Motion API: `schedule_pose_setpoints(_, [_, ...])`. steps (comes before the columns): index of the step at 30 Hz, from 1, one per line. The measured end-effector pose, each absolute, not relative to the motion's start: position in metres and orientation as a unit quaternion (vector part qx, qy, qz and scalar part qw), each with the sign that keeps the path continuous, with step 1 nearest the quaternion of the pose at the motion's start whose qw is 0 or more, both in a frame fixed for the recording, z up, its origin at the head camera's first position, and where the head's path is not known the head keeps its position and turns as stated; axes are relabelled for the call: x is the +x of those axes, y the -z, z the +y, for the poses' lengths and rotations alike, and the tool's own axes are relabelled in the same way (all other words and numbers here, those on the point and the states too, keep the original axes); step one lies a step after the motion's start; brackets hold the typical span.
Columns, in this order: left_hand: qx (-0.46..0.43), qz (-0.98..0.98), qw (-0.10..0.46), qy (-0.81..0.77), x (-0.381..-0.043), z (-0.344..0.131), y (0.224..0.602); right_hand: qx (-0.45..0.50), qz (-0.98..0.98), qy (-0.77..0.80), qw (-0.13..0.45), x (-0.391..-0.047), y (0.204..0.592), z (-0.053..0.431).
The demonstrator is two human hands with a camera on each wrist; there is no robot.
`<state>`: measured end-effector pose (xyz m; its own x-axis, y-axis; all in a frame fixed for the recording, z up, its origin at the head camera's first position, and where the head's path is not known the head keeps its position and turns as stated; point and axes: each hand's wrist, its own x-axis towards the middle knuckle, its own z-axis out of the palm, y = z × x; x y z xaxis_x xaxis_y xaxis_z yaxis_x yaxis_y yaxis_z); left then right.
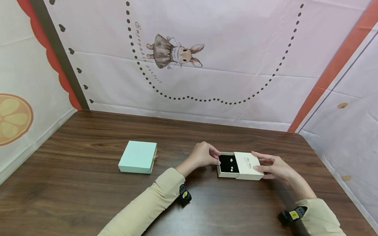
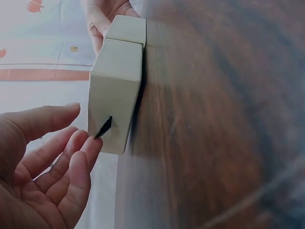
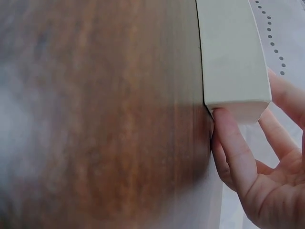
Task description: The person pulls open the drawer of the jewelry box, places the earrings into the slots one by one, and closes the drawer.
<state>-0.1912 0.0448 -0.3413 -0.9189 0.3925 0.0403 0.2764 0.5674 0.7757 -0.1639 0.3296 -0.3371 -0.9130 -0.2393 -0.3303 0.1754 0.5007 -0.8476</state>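
Observation:
A cream sliding jewelry box (image 1: 248, 165) lies on the table, its inner drawer (image 1: 226, 175) partly out to the left. Two small sparkling earrings (image 1: 231, 168) sit on the drawer's black pad (image 1: 225, 164). At the drawer's outer end is my left hand (image 1: 203, 154). In the left wrist view its fingertips meet a black ribbon tab (image 2: 104, 128), the thumb standing apart from them. My right hand (image 1: 276, 167) grips the sleeve's right end, thumb on the lid by the printed lettering. The right wrist view shows a finger (image 3: 233, 143) against the box's end face.
A mint-green box (image 1: 138, 156) with a small ribbon at its right side stands on the left of the brown wooden table (image 1: 73, 183). A printed cloth with a rabbit (image 1: 174, 54) hangs behind the table; white cloths (image 1: 354, 131) line both sides.

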Motion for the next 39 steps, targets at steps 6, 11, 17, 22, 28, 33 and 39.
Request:
schedule_pose_setpoints(6, [0.177, 0.885, 0.066, -0.424, -0.19, 0.043, 0.342, -0.038, 0.838, 0.502, 0.21, -0.162, 0.336, 0.334])
schedule_pose_setpoints(11, [0.171, 0.893, 0.063, -0.411, -0.189, 0.043, 0.342, -0.036, 0.831, 0.511, 0.218, -0.161, 0.335, 0.337])
schedule_pose_setpoints(17, [0.161, 0.907, 0.07, -0.383, -0.189, 0.045, 0.342, -0.029, 0.825, 0.517, 0.228, -0.159, 0.335, 0.339])
schedule_pose_setpoints(22, [0.161, 0.911, 0.082, -0.369, -0.186, 0.047, 0.341, -0.037, 0.818, 0.524, 0.234, -0.158, 0.334, 0.34])
schedule_pose_setpoints(28, [0.161, 0.916, 0.085, -0.359, -0.186, 0.048, 0.341, -0.045, 0.817, 0.526, 0.233, -0.158, 0.335, 0.341])
schedule_pose_setpoints(33, [0.159, 0.917, 0.088, -0.356, -0.186, 0.049, 0.342, -0.045, 0.816, 0.526, 0.236, -0.158, 0.335, 0.341])
schedule_pose_setpoints(39, [0.155, 0.922, 0.086, -0.345, -0.187, 0.05, 0.342, -0.048, 0.817, 0.525, 0.234, -0.158, 0.336, 0.339])
